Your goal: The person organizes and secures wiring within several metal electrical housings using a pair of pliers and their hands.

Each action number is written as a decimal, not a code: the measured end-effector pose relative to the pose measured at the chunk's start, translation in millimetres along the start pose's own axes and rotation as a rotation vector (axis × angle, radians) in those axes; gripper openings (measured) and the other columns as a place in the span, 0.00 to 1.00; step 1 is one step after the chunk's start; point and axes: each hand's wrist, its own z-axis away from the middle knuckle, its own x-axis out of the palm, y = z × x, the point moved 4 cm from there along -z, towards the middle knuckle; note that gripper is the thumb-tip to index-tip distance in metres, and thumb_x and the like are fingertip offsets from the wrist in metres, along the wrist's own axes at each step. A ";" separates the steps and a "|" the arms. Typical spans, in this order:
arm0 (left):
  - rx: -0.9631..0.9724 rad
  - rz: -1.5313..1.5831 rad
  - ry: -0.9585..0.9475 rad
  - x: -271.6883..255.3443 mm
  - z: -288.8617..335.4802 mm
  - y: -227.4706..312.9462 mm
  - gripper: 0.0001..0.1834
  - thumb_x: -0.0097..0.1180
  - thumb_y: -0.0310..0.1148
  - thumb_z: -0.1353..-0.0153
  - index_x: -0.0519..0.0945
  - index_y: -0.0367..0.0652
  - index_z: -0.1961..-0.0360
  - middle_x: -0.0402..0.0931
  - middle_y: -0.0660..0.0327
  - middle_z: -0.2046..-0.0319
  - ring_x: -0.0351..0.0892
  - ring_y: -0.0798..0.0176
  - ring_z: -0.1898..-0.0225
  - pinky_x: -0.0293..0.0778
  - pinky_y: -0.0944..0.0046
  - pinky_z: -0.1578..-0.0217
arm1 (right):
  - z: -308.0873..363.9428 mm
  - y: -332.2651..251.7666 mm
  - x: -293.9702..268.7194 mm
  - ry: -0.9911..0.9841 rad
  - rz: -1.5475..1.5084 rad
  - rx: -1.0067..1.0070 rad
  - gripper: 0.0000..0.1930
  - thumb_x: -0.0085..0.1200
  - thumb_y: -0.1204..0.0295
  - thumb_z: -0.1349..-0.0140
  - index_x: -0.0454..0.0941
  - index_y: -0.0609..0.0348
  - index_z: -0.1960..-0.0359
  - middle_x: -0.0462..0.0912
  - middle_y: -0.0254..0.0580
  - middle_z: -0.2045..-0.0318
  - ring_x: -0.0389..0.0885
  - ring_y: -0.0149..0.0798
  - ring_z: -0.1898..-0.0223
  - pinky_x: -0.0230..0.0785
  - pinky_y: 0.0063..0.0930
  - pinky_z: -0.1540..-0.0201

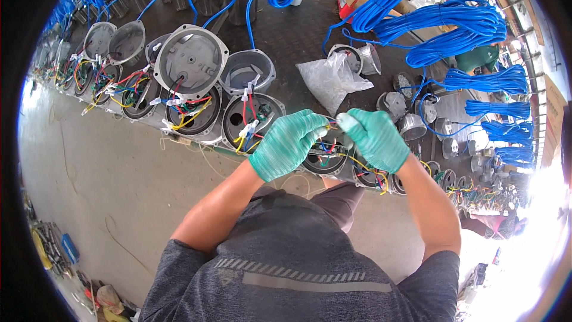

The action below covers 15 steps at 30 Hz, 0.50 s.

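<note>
My left hand [288, 145], in a green knit glove, has thumb and fingers pinched on thin wires [328, 126], with a bit of yellow and red showing at the fingertips. Opposite it, my right hand [379, 141], in a matching glove, is closed with its fingertips almost meeting the left ones. What sits between those right fingers is too small to make out. Below both hands stands an open round metal housing [323, 164] with coloured wires. Left of it is another open housing [237, 120], with red and yellow wires and white connectors.
A clear plastic bag of small white pieces [333, 83] lies on the dark bench [298, 39]. Round metal covers [190, 59] rest along the housing row at left. Coiled blue cables [444, 27] crowd the right and far side. A red-and-white container [350, 1] stands behind.
</note>
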 end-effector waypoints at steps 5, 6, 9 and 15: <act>-0.110 0.194 0.022 12.0 5.2 -1.8 0.10 0.64 0.25 0.28 0.87 0.38 0.48 0.88 0.52 0.60 0.87 0.57 0.61 0.81 0.61 0.59 | 8.5 -7.3 -4.5 0.236 0.709 -0.819 0.16 0.61 0.70 0.37 0.85 0.48 0.48 0.88 0.35 0.53 0.86 0.46 0.58 0.79 0.41 0.58; -0.089 0.146 0.016 13.9 6.1 -1.0 0.10 0.64 0.26 0.28 0.86 0.37 0.48 0.88 0.52 0.58 0.88 0.58 0.60 0.81 0.61 0.57 | 9.8 -8.0 -2.0 0.193 0.674 -0.859 0.15 0.62 0.69 0.39 0.85 0.49 0.49 0.88 0.36 0.53 0.86 0.46 0.59 0.79 0.42 0.59; -0.113 0.189 -0.006 15.4 7.1 0.4 0.10 0.64 0.27 0.28 0.86 0.37 0.48 0.88 0.52 0.59 0.88 0.58 0.60 0.81 0.60 0.57 | 11.2 -10.4 -3.0 0.166 0.669 -0.891 0.14 0.63 0.70 0.39 0.86 0.49 0.51 0.88 0.37 0.54 0.87 0.45 0.58 0.79 0.40 0.59; -0.227 0.199 0.057 23.7 18.7 1.4 0.11 0.65 0.27 0.29 0.86 0.38 0.48 0.88 0.52 0.59 0.89 0.55 0.60 0.82 0.56 0.59 | 4.5 4.5 7.4 0.115 0.252 -0.441 0.10 0.66 0.68 0.34 0.88 0.55 0.53 0.91 0.42 0.62 0.89 0.45 0.65 0.80 0.37 0.62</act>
